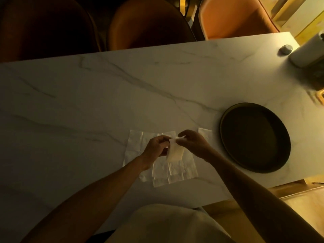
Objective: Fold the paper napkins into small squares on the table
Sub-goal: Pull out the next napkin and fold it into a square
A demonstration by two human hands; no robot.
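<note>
A small folded white paper napkin (175, 151) hangs just above the table, pinched at its top edge by both hands. My left hand (157, 147) grips its upper left corner and my right hand (192, 142) grips its upper right corner. Beneath them several unfolded white napkins (175, 171) lie flat and overlapping on the white marble table (87, 102). Another napkin edge (205, 134) shows beside my right hand, close to the plate.
A round dark plate (255, 137) sits to the right of the napkins. A pale cylindrical container (306, 51) and a small grey knob-like object (285, 49) stand at the far right corner. Brown and orange chairs (150, 23) line the far side.
</note>
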